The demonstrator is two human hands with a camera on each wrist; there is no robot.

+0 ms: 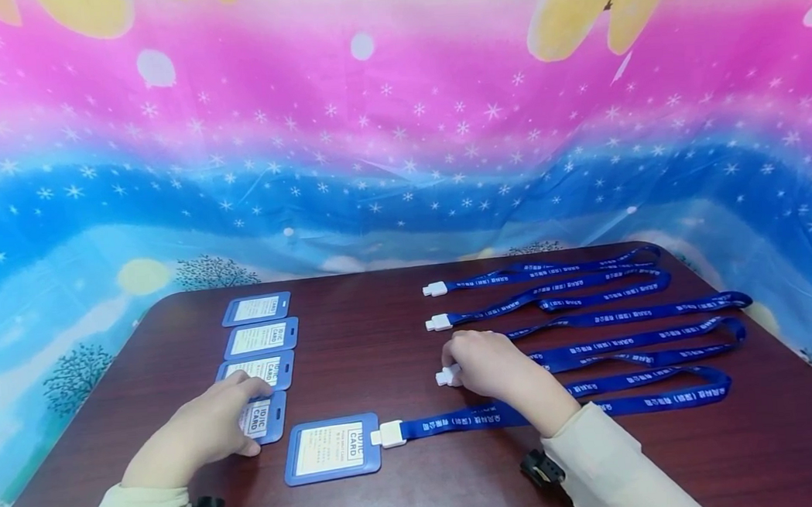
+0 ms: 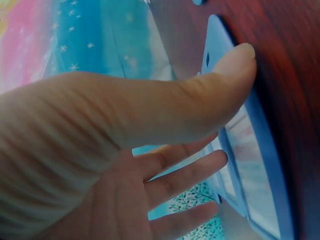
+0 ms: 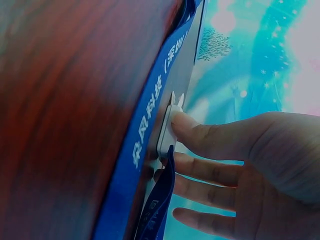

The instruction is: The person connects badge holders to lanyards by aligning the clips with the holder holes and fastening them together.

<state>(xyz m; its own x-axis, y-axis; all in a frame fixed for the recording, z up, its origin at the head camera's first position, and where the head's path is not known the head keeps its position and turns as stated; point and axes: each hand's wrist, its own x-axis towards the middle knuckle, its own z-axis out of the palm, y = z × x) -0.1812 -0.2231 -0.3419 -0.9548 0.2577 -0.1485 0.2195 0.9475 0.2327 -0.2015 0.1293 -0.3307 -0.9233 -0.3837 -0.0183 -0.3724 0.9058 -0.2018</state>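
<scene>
My left hand (image 1: 203, 429) is over the nearest blue badge holder (image 1: 271, 423) of the left column, thumb by its near edge and fingers reaching across its far side. The left wrist view shows those fingers fairly straight and spread, with the thumb (image 2: 232, 65) overlapping the holder's frame (image 2: 270, 165); whether it touches is hard to tell. With thumb and fingertips, my right hand (image 1: 500, 368) pinches the white clip (image 1: 447, 376) of a blue lanyard (image 1: 580, 353). That clip (image 3: 170, 131) appears under the thumb in the right wrist view, its strap hanging below.
A badge holder (image 1: 332, 449) joined to a lanyard by a white clip (image 1: 391, 433) lies at the front. Behind the left hand are more holders (image 1: 257, 308). Several blue lanyards (image 1: 604, 298) lie across the right of the dark wooden table (image 1: 356, 349). A patterned cloth (image 1: 398, 130) hangs behind.
</scene>
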